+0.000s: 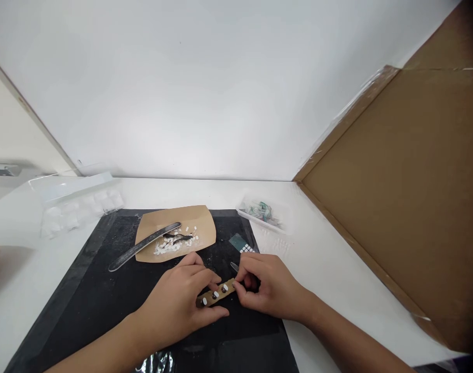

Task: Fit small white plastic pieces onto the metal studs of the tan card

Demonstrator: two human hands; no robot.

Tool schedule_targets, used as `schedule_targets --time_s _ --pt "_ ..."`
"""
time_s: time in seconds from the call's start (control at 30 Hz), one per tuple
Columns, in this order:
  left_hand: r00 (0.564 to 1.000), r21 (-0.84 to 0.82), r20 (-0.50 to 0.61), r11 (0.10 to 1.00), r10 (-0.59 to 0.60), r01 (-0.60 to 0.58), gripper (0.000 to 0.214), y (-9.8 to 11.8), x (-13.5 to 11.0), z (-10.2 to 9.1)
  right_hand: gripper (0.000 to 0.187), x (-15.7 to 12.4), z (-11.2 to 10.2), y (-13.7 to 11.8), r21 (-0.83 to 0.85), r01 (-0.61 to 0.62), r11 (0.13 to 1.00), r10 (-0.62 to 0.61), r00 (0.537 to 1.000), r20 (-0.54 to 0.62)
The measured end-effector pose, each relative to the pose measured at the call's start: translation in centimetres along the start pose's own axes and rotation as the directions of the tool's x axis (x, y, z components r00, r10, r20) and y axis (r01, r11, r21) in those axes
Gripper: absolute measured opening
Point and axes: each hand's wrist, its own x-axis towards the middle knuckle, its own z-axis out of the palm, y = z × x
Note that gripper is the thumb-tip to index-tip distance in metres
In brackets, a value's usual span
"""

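Observation:
Both hands meet over a small tan strip (216, 293) studded with white and dark dots, lying on a black mat (104, 290). My left hand (182, 305) curls round the strip's left end, thumb below and fingers above. My right hand (265, 287) pinches the strip's right end, and a thin metal tip (234, 267) pokes out above its fingers. Behind the hands lies a brown paper sheet (199, 223) carrying white bits, a dark small piece and a long metal file (143, 247).
A clear plastic tray (71, 204) stands at the back left. A small clear box of greenish parts (264, 213) sits at the back right, with a little teal card (240, 242) near it. A large cardboard panel (407, 207) leans along the right side. A white wall rises behind.

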Motion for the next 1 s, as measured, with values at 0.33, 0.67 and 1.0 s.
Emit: schedule_targets --time_s 0.33,0.67,1.0 --pt "0.981 0.082 0.075 0.979 0.179 -0.185 0.036 0.0 0.0 -1.6 0.02 0.4 -2.0 1.6 -0.026 0.121 0.992 -0.118 0.987 0.106" --pt "0.93 0.226 -0.043 0.91 0.365 -0.346 0.013 0.1 0.5 -2.3 0.029 0.6 -2.5 4.0 0.06 0.023 0.998 -0.018 0.996 -0.083" --pt "0.859 0.303 -0.337 0.908 0.385 -0.288 0.036 -0.9 0.3 -2.1 0.047 0.5 -2.6 4.2 0.05 0.114 0.992 -0.11 0.99 -0.084"
